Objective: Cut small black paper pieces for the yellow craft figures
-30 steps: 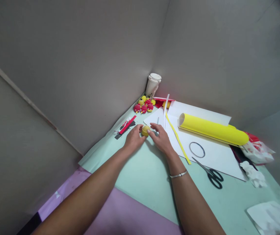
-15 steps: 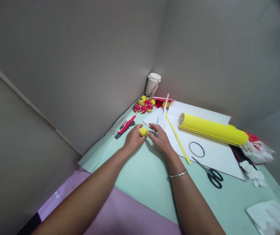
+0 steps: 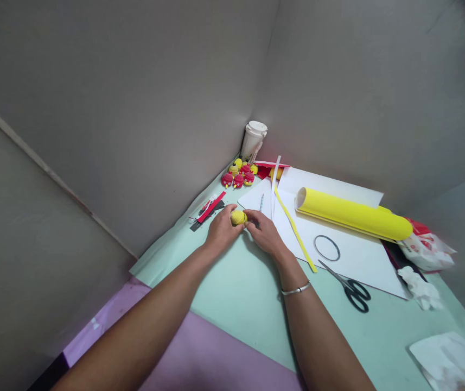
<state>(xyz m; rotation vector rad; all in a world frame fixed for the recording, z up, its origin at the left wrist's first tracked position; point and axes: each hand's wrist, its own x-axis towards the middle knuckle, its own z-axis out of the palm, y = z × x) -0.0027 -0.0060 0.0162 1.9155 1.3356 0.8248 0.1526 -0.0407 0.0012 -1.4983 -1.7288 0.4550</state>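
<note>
Where the table point(image 3: 232, 293) meets the grey wall at the left, red and black scraps point(image 3: 210, 209) are seen lying on the green sheet. Just right of them the left hand point(image 3: 221, 232) is closed on a small yellow ball point(image 3: 239, 217), which is pinched at its fingertips just above the table. The right hand point(image 3: 265, 232) is brought against the ball from the other side, so that it is gripped between both hands. Half a second ago the right fingers were spread beside the ball on the white paper point(image 3: 354, 255); they have since been drawn in to it, and the ball has been turned and raised a little. From this it is judged that the ball is being worked between the fingertips, not set down.

Behind the hands, a cluster of red and yellow balls point(image 3: 240, 175) is gathered before a white cup point(image 3: 254, 140) in the corner. Further right, a pen point(image 3: 261, 202) and a yellow strip point(image 3: 295, 231) are laid on the paper, then a yellow roll point(image 3: 352, 215), a dark ring point(image 3: 327, 248) and scissors point(image 3: 348, 287). At the far right a packet point(image 3: 430, 250) and crumpled tissue point(image 3: 421, 288) are found.
</note>
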